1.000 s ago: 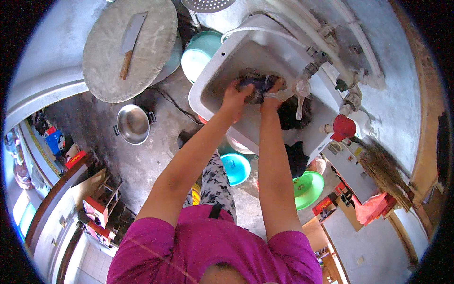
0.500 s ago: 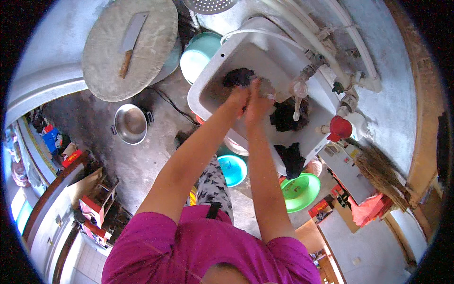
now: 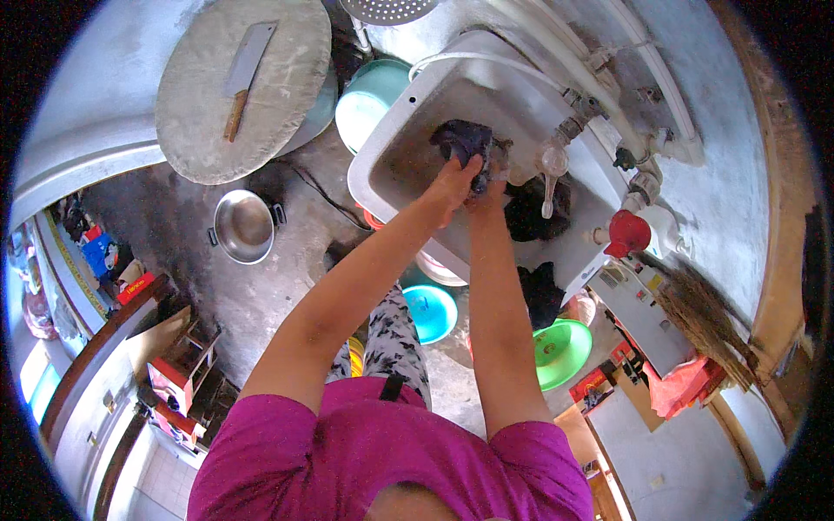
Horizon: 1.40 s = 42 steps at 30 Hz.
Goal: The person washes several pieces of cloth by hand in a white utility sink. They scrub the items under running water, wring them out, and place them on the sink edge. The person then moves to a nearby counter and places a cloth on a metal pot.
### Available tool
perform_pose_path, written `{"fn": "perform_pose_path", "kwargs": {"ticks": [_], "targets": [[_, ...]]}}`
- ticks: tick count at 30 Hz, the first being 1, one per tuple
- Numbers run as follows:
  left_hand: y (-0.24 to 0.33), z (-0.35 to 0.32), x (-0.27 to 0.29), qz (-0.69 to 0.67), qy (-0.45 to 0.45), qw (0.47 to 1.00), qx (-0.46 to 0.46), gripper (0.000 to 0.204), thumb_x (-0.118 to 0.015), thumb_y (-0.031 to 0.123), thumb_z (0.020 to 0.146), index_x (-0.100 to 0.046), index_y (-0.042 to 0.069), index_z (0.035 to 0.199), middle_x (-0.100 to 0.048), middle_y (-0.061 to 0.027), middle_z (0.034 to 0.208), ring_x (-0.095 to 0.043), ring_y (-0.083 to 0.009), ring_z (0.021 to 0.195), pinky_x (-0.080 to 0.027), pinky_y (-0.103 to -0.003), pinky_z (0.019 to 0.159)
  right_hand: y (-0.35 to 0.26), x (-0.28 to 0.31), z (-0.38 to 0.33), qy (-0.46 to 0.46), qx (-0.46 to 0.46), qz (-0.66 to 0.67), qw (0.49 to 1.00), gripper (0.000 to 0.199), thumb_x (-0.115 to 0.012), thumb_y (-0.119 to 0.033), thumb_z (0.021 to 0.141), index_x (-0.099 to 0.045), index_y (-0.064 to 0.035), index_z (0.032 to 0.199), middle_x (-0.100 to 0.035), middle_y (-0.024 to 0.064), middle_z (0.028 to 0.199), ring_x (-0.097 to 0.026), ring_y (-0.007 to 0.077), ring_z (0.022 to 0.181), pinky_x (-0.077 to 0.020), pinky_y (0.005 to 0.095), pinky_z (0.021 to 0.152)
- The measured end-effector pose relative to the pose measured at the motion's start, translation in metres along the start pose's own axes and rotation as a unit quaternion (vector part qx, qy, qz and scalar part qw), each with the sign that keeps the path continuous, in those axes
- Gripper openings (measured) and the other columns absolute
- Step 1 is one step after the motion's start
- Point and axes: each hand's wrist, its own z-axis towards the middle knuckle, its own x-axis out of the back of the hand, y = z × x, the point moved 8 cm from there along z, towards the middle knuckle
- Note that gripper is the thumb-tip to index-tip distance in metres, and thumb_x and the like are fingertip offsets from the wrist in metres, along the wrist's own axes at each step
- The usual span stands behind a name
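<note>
Over the basin of the white sink (image 3: 371, 174), both my hands grip one bunched, wet-looking dark cloth (image 3: 462, 141). My left hand (image 3: 455, 182) is closed on its near side, with the thumb on top. My right hand (image 3: 493, 181) is closed round the right part of the same cloth; its fingers are partly hidden by the folds. A second dark cloth (image 3: 537, 211) lies in the sink to the right, below the tap (image 3: 550, 178). Another dark cloth (image 3: 540, 293) hangs over the sink's near edge.
A white hose (image 3: 486, 57) crosses the sink's far side. Left stand a round board (image 3: 200, 104) with a cleaver (image 3: 246, 78) on it, and a metal pot (image 3: 244, 227) on the floor. Blue (image 3: 430, 314) and green (image 3: 563, 352) basins sit below the sink; a broom (image 3: 704, 313) leans at right.
My hands have turned and shifted slightly right, and the cloth now bunches up between them, where before it hung more from the left hand. The view has shifted a little.
</note>
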Motion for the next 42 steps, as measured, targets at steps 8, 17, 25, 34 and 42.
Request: {"fn": "perform_pose_path", "kwargs": {"ticks": [8, 17, 25, 34, 42], "targets": [[0.025, -0.02, 0.014, 0.086, 0.015, 0.993, 0.083, 0.072, -0.044, 0.06, 0.092, -0.034, 0.013, 0.145, -0.046, -0.0161, 0.139, -0.039, -0.0282, 0.131, -0.034, -0.053, 0.102, -0.013, -0.089, -0.089, -0.21, -0.09, -0.212, 0.95, 0.041, -0.047, -0.039, 0.097, -0.049, -0.0101, 0.128, -0.056, 0.008, 0.124, -0.053, 0.0218, 0.11, -0.0435, 0.0404, 0.092], [0.026, 0.008, 0.02, 0.049, -0.079, 0.996, -0.015, 0.072, -0.042, 0.065, 0.09, -0.038, 0.018, 0.145, -0.04, -0.0067, 0.147, -0.036, -0.0256, 0.134, -0.023, -0.047, 0.111, -0.024, -0.048, -0.079, 0.124, 0.139, -0.338, 0.922, 0.058, -0.058, -0.049, 0.091, -0.051, -0.0042, 0.127, -0.056, 0.0097, 0.125, -0.053, 0.0244, 0.113, -0.0379, 0.037, 0.099], [0.021, 0.002, 0.016, -0.129, -0.147, 0.976, 0.097, 0.072, -0.058, 0.061, 0.084, -0.038, 0.022, 0.142, -0.054, -0.0105, 0.132, -0.061, -0.031, 0.105, -0.047, -0.052, 0.091, -0.008, -0.094, -0.138, 0.148, 0.258, -0.475, 0.828, 0.052, -0.067, -0.037, 0.088, -0.053, 0.0019, 0.12, -0.057, 0.0178, 0.116, -0.054, 0.0254, 0.103, -0.041, 0.038, 0.092], [0.004, 0.012, 0.021, -0.119, 0.007, 0.992, -0.037, 0.049, -0.06, 0.026, 0.092, -0.043, 0.011, 0.135, -0.056, -0.0129, 0.125, -0.058, -0.0284, 0.106, -0.051, -0.046, 0.084, -0.024, -0.063, -0.045, 0.082, 0.146, -0.304, 0.938, 0.066, -0.069, -0.034, 0.086, -0.036, -0.0042, 0.136, -0.055, 0.0124, 0.119, -0.057, 0.0239, 0.099, -0.0484, 0.0358, 0.082], [0.018, 0.001, 0.012, -0.145, -0.038, 0.984, -0.101, 0.051, -0.062, 0.026, 0.091, -0.041, 0.01, 0.135, -0.055, -0.0131, 0.124, -0.055, -0.0273, 0.109, -0.048, -0.046, 0.088, -0.017, -0.087, -0.065, 0.097, 0.117, -0.201, 0.968, 0.052, -0.058, -0.031, 0.093, -0.036, -0.0095, 0.136, -0.052, 0.0109, 0.126, -0.058, 0.0256, 0.101, -0.0509, 0.0382, 0.082]]}}
